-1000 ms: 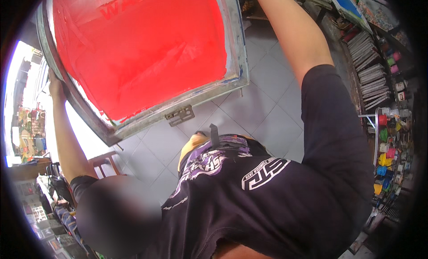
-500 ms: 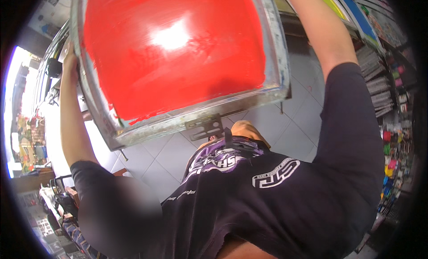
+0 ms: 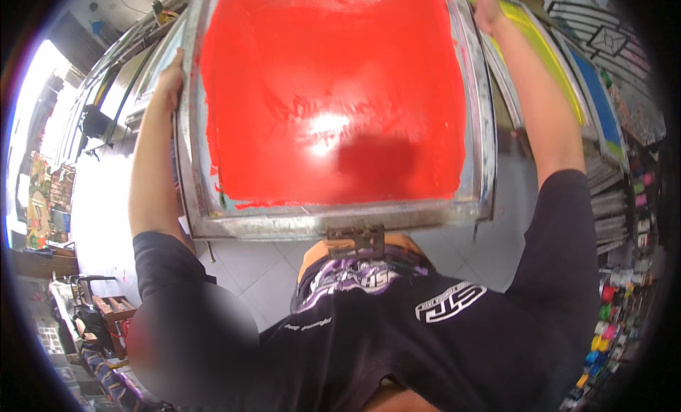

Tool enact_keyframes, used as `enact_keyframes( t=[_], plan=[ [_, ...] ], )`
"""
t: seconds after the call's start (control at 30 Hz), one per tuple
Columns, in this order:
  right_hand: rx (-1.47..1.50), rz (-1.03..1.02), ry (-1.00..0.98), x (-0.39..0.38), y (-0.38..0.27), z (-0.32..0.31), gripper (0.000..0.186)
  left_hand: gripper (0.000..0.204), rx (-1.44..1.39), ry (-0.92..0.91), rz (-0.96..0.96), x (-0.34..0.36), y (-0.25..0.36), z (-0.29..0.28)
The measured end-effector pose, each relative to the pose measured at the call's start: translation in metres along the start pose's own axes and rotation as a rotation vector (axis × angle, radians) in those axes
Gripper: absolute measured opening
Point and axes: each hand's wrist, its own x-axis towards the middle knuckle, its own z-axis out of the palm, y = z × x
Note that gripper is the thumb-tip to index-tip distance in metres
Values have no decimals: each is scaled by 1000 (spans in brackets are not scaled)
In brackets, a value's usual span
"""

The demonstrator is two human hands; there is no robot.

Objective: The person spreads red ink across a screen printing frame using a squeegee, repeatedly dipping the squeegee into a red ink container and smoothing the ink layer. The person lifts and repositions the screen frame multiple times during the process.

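A print shop with white floor tiles.
Both hands are gripping the red screen frame (image 3: 333, 107): left hand (image 3: 170, 75) clamped on its left side, right hand (image 3: 486, 8) on its right.

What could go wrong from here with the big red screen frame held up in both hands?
1. The frame is wide, and each hand grips only an outer edge: left hand, right hand. A slip on either side could tilt or drop it.
2. The red ink looks wet and glossy, with smears near the lower edge; it might drip onto the black shirt below.
3. More screens stand close on the right, so a swing could knock them.
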Motion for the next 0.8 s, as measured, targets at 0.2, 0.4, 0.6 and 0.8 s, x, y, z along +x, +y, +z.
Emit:
enact_keyframes(
  t=[0.2,0.4,0.6,0.8],
  plan=[
    [-106,89,137,-44,-7,55,54,81,-33,-63,-20,58,-45,-18],
    [-132,138,265,-68,0,56,45,78,1,-101,-47,60,-56,6],
    [-158,129,347,-66,23,17,50,71,65,-83,-29,15,-36,39],
    [-139,151,402,-116,6,21,46,73,-1,-133,-66,-4,-39,50]
  ],
)
